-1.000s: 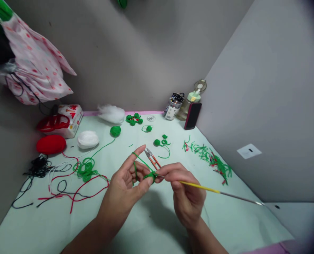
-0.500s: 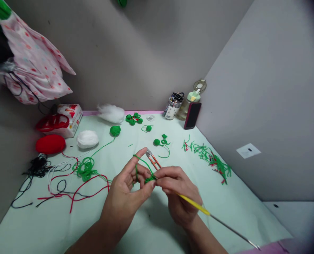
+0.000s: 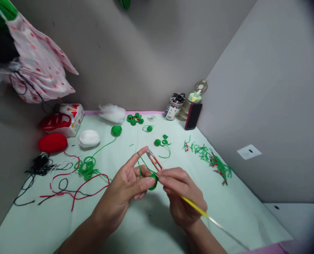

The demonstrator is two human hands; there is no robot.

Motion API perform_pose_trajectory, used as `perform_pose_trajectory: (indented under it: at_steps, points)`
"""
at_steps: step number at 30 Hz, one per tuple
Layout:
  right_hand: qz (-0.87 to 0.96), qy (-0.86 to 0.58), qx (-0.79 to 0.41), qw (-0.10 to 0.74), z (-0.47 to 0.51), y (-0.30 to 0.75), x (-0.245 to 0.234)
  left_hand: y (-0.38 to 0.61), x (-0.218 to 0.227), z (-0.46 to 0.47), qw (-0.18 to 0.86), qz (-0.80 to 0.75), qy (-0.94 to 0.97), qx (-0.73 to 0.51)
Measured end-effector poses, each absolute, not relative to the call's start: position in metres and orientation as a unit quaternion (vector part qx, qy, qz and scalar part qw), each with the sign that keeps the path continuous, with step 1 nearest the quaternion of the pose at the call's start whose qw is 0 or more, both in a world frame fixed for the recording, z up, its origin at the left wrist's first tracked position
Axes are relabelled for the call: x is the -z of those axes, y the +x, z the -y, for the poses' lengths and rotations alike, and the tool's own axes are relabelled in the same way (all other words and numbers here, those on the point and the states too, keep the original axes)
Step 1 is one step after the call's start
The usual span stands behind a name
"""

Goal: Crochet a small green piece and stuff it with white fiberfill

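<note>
Between its thumb and fingers my left hand (image 3: 132, 178) pinches a small green crochet piece (image 3: 153, 181). Green yarn loops over its raised index finger and runs down to the piece. Gripped like a pen, a crochet hook (image 3: 192, 204) with a yellow handle and a long metal shaft is in my right hand (image 3: 185, 194); its tip meets the piece's upper edge, partly hidden by my fingers. Just beyond my hands lie thread snips (image 3: 154, 160) with orange handles. A green yarn ball (image 3: 116, 131) trails a strand toward a loose green tangle (image 3: 87, 168).
At left are a red yarn ball (image 3: 52, 143), a white yarn ball (image 3: 89, 138), black yarn (image 3: 41, 164) and a tissue box (image 3: 76, 120). Finished green pieces (image 3: 135, 119), a pen cup (image 3: 173, 107), a bottle (image 3: 190, 106) and a phone (image 3: 193, 116) stand behind. Yarn scraps (image 3: 212, 160) lie right.
My left hand has tilted, and the green crochet piece now shows more below its thumb. My right hand and the hook have shifted slightly right. The whole view has moved a little.
</note>
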State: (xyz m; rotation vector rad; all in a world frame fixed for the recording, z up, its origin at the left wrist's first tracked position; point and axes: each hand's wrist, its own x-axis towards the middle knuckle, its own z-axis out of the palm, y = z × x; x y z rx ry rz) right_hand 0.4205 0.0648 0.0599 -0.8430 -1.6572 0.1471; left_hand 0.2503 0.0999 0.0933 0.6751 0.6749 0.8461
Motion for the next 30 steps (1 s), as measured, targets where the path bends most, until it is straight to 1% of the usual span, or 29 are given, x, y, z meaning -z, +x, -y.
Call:
perform_pose_trajectory:
  at_steps: [3, 10, 13, 17, 26, 30]
  points:
    - [0.689, -0.375, -0.114, 0.61, -0.065, 0.418, -0.062, 0.25, -0.094, -0.1, 0.796, -0.32, 0.317, -0.404]
    - [0.671, -0.379, -0.146, 0.621, -0.058, 0.422, -0.056, 0.25, -0.091, -0.1, 0.766, -0.338, 0.326, -0.439]
    - [0.668, -0.365, -0.158, 0.629, -0.058, 0.422, -0.057, 0.249, -0.09, -0.1, 0.768, -0.334, 0.334, -0.433]
    - [0.63, -0.359, -0.213, 0.655, -0.062, 0.42, -0.059, 0.25, -0.088, -0.101, 0.778, -0.317, 0.342, -0.42]
    - [0.601, -0.373, -0.289, 0.645, -0.072, 0.417, -0.061, 0.252, -0.087, -0.099, 0.797, -0.303, 0.335, -0.401]
    - [0.565, -0.362, -0.312, 0.672, -0.075, 0.417, -0.06, 0.253, -0.091, -0.099, 0.797, -0.306, 0.328, -0.405]
